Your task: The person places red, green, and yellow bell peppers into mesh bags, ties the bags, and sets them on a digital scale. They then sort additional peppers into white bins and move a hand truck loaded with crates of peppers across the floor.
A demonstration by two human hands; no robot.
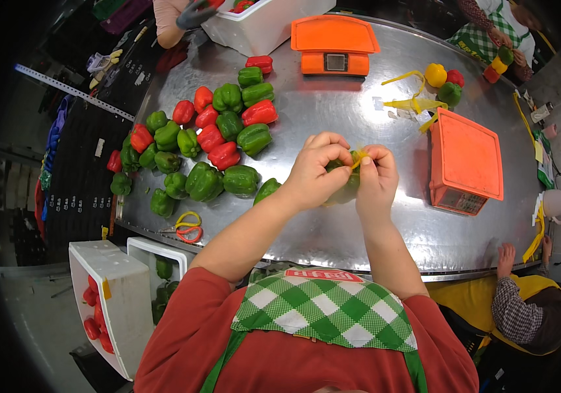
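My left hand (320, 169) and my right hand (377, 175) meet over the middle of the steel table (307, 226). Both pinch the bunched end of a yellow mesh net (359, 158) between thumb and fingers. Below the pinch, a green bell pepper (343, 192) shows between the hands, mostly covered by them; whether the net encloses it is hard to see. Another green pepper (267, 190) lies beside my left wrist. Farther left are several loose green peppers (204, 182) and red peppers (224, 155).
An orange scale (334, 42) stands at the back, another orange scale (467, 160) to the right. Yellow net strips (415, 105) lie near a yellow pepper (435, 74). Scissors (189, 226) rest by the front edge. White foam boxes (113, 288) hold peppers below left. Other people work around the table.
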